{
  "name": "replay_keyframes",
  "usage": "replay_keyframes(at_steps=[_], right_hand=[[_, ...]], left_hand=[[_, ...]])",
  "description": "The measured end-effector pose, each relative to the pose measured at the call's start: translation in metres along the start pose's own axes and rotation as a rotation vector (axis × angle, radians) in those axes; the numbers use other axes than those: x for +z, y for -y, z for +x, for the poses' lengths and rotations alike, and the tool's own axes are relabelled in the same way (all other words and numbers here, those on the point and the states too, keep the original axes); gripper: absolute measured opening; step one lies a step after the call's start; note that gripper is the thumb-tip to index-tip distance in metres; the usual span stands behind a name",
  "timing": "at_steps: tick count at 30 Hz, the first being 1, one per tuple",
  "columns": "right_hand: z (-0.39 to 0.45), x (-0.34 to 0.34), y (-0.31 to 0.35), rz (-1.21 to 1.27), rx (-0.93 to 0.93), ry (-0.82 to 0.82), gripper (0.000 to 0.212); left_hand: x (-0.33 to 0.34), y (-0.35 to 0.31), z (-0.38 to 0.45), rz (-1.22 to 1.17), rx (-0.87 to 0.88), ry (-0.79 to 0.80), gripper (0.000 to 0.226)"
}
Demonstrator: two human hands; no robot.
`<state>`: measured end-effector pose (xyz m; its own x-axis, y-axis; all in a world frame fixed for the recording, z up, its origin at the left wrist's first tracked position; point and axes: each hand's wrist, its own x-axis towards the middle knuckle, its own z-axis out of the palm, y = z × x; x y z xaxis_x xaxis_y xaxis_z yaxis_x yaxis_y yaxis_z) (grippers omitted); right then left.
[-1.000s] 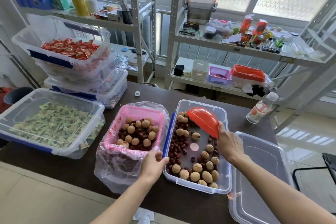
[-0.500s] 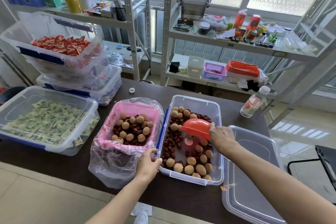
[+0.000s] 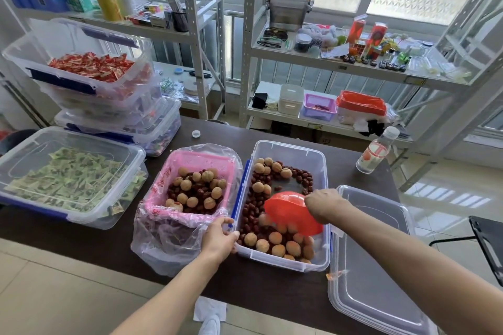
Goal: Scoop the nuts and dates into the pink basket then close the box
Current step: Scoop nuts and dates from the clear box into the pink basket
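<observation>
The clear box (image 3: pixel 288 149) of nuts and dates is seen at the middle of the frame, its near left rim gripped by the left hand (image 3: pixel 219 239). A red scoop (image 3: pixel 288 211) is held low inside by the closed right hand (image 3: pixel 324 205). The pink basket (image 3: pixel 196 168) touches its left side; the lid (image 3: pixel 373 253) lies just right

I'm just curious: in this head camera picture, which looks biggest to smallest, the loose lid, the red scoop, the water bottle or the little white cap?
1. loose lid, nearest the camera
2. red scoop
3. water bottle, farther off, so it may really rival the scoop
4. white cap
</observation>
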<state>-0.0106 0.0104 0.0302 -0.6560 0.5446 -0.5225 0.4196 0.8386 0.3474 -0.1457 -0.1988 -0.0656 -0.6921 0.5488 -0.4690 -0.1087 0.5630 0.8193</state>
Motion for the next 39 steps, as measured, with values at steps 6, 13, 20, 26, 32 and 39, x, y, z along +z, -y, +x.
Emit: replay_keyframes(at_steps=[6, 13, 20, 26, 32, 39], right_hand=[[-0.011, 0.01, 0.004, 0.329, -0.016, 0.311, 0.016], [-0.006, 0.03, 0.003, 0.693, 0.01, 0.419, 0.022], [-0.003, 0.041, 0.02, 1.033, 0.093, 0.415, 0.025], [-0.001, 0.066, 0.027, 1.434, 0.191, 0.509, 0.026], [-0.002, 0.079, 0.03, 1.696, 0.238, 0.557, 0.026], [-0.004, 0.077, 0.039, 1.947, 0.21, 0.666, 0.04]], left_hand=[[0.001, -0.001, 0.0, 0.005, 0.006, -0.02, 0.026], [0.002, -0.001, 0.002, 0.027, 0.013, -0.024, 0.026], [0.002, 0.001, 0.003, 0.037, 0.026, -0.024, 0.026], [0.001, 0.002, 0.003, 0.023, 0.033, -0.012, 0.026], [0.0, 0.003, 0.005, 0.011, 0.023, -0.002, 0.026], [-0.001, 0.003, 0.003, -0.024, 0.014, 0.02, 0.027]])
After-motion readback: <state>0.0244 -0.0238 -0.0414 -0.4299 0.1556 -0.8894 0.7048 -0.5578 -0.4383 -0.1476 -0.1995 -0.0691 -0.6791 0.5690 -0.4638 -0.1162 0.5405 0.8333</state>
